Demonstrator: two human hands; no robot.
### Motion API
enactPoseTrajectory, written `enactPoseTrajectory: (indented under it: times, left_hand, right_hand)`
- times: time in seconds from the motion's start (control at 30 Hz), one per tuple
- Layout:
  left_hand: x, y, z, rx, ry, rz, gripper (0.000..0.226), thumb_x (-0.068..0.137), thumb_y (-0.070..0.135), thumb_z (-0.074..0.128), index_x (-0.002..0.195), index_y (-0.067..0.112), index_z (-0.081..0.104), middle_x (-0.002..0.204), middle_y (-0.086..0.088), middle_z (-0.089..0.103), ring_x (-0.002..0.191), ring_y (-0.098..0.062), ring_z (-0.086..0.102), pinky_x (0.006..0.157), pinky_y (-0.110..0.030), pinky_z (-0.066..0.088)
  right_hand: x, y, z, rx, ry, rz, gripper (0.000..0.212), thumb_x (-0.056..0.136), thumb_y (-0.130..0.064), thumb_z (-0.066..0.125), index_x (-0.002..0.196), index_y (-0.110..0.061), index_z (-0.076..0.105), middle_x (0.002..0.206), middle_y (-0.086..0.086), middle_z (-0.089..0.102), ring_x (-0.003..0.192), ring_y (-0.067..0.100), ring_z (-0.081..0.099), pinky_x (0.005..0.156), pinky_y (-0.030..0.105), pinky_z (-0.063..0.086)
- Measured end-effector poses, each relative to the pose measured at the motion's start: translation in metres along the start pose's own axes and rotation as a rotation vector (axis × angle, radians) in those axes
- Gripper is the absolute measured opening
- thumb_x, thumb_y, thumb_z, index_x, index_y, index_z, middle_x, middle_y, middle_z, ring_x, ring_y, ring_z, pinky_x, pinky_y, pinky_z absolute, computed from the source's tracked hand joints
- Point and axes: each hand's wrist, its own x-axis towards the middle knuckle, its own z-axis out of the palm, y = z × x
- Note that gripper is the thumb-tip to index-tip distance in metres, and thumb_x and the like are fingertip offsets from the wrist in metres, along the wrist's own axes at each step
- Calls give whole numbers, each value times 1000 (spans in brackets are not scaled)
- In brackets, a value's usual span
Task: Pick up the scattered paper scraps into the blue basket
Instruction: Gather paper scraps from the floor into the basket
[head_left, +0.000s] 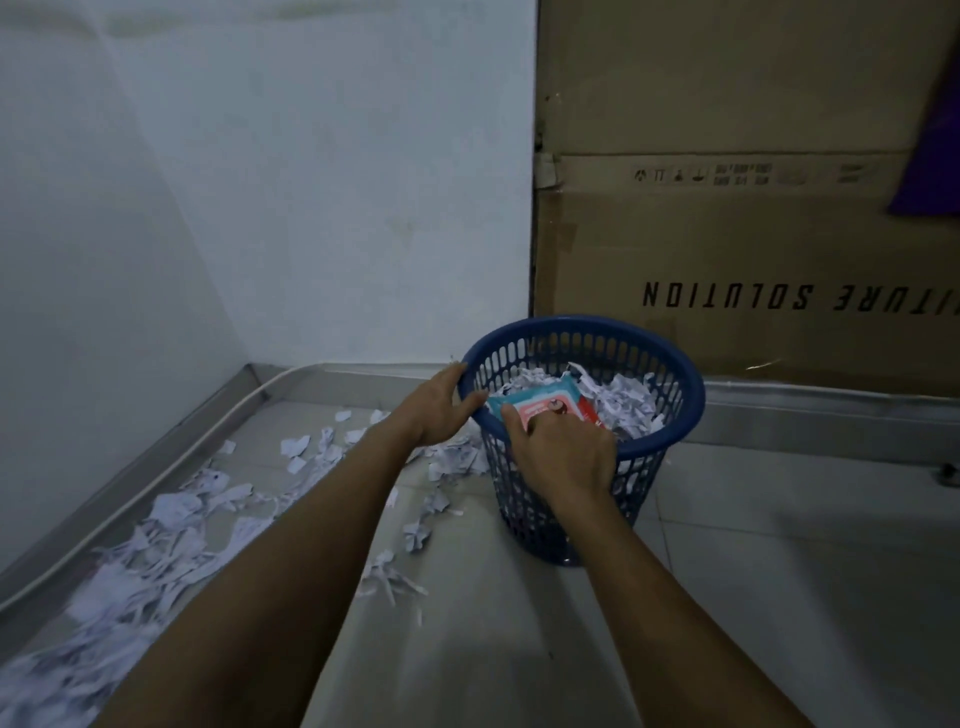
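The blue basket (670, 364) stands on the tiled floor near the cardboard box, holding white paper scraps (626, 402) and a light-blue and red packet (540, 402). My left hand (441, 410) grips the basket's left rim, thumb inside and fingers outside. My right hand (563, 452) reaches over the near rim into the basket, its fingers curled on the packet's near edge. More scattered paper scraps (171, 530) lie in a long band on the floor to the left, along the wall.
A large brown cardboard box (743, 249) leans against the wall behind the basket. White walls meet in a corner at left, with a grey skirting (156, 457) along the floor. Bare tiles (779, 571) spread to the right of the basket.
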Motion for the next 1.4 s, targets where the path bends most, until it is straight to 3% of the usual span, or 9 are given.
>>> enactPoseTrajectory:
  times: [0.2, 0.37, 0.5, 0.73, 0.9, 1.03, 1.2, 1.4]
  left_hand:
    - [15, -31, -13, 45, -28, -15, 67, 99, 53, 45, 155, 20, 27, 158, -7, 33, 141, -27, 38, 112, -40, 33]
    - [28, -62, 3, -24, -49, 8, 66, 99, 48, 49, 153, 16, 30, 158, -8, 34, 140, -27, 39, 115, -37, 32]
    - [42, -84, 27, -74, -65, 33, 60, 100, 38, 51, 151, 12, 34, 156, -9, 37, 139, -28, 40, 112, -35, 33]
    - [79, -116, 93, -148, -89, 8, 60, 98, 36, 56, 149, 11, 37, 154, -9, 40, 139, -26, 40, 110, -31, 31]
    - [105, -137, 139, -170, -77, -56, 63, 96, 41, 59, 149, 14, 39, 153, -8, 43, 137, -25, 43, 110, -36, 35]
    - [124, -154, 166, -158, -22, -123, 76, 86, 63, 55, 147, 20, 41, 151, -5, 46, 136, -26, 43, 113, -50, 31]
    - [136, -165, 188, -38, -46, -170, 86, 87, 66, 55, 156, 26, 21, 164, 1, 17, 150, -31, 13, 119, -56, 7]
    - [159, -172, 209, 81, -179, -88, 111, 72, 89, 42, 157, 35, -5, 165, 4, -13, 151, -34, -7, 115, -66, -3]
  right_hand:
    - [-1, -13, 3, -72, -41, 20, 76, 96, -72, 20, 106, -15, 68, 98, 7, 68, 77, 20, 48, 79, 36, 39]
    - [14, -17, 6, -117, -21, 44, 72, 99, -68, 20, 101, -14, 68, 98, 8, 69, 83, 24, 61, 73, 33, 42]
    - [34, -1, 7, -90, -120, 57, 75, 96, -71, 17, 102, -14, 65, 94, 10, 69, 80, 27, 63, 75, 35, 52]
    - [48, -4, 16, -162, -42, 14, 71, 99, -68, 18, 102, -15, 64, 98, 8, 69, 87, 26, 63, 71, 34, 40]
    - [76, 8, 19, -166, -53, 92, 63, 100, -65, 18, 89, -15, 54, 97, 9, 67, 80, 28, 58, 71, 35, 39]
    - [86, 26, 17, -187, -67, 143, 64, 99, -67, 15, 83, -17, 51, 83, 6, 58, 71, 26, 49, 68, 34, 38]
    - [90, 36, 19, -178, -60, 187, 61, 96, -71, 17, 73, -22, 45, 75, 3, 48, 68, 25, 44, 66, 33, 38]
    - [91, 34, 21, -218, -51, 178, 62, 94, -71, 12, 75, -23, 47, 70, 0, 42, 65, 22, 38, 62, 33, 34]
